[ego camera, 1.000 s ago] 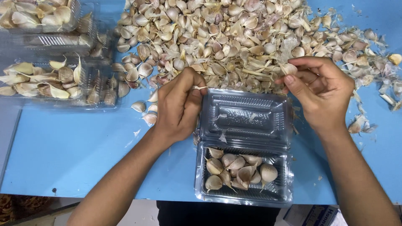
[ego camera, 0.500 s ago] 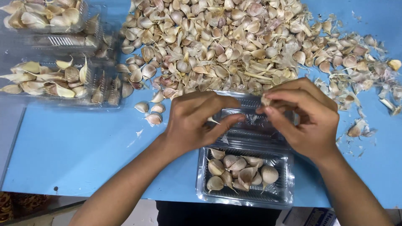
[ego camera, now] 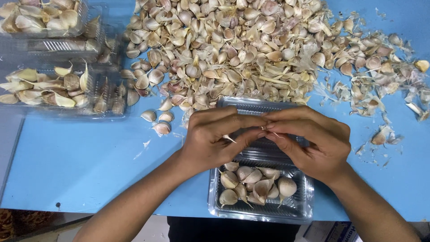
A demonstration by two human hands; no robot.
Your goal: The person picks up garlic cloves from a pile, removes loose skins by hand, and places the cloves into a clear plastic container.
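Over the blue table (ego camera: 80, 170), both hands' (ego camera: 215, 139) grips meet, pinching something too small to tell.

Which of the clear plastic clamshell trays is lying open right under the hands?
The clear plastic clamshell tray at the table's near edge, lid hinged back, few garlic cloves inside; the fuller trays sit far left.

Both forearms are bare from the elbow down, with no sleeve reaching into view. The left hand (ego camera: 210, 141) wears no glove, ring or band, and the right hand (ego camera: 313, 141) is just as plain. No watch or bracelet sits on either wrist. The fingernails look short and unpainted.
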